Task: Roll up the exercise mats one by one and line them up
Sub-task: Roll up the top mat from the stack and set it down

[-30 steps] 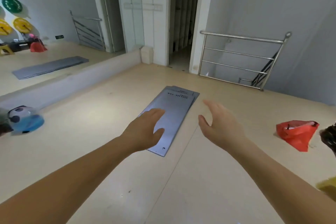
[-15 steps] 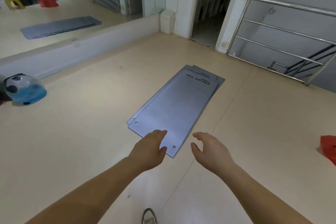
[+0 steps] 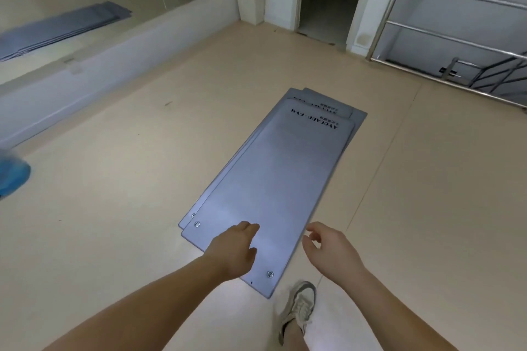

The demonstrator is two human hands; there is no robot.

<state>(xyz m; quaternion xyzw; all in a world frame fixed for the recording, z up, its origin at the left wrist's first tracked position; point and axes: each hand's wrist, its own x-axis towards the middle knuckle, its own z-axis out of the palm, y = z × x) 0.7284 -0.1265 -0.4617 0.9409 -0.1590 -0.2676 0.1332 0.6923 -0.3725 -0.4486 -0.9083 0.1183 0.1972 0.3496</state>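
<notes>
Flat on the floor (image 3: 114, 208), dead ahead: stack of grey mats (image 3: 279, 179), none rolled yet. Long axis away from the body, slanting up and right. Near short edge, with two eyelets, right at the grips.

Left grip (image 3: 233, 251): over that near edge, inside the top mat's outline, fingers loosely extended, empty. Contact with the mat not determinable.

Right grip (image 3: 330, 253): just beside the stack's right edge, fingers loosely curled, empty.

Nearer to the edge: left.

Likely next: catch the near short edge, roll away along the long axis. Shoe (image 3: 299, 305) just beside the near corner.
</notes>
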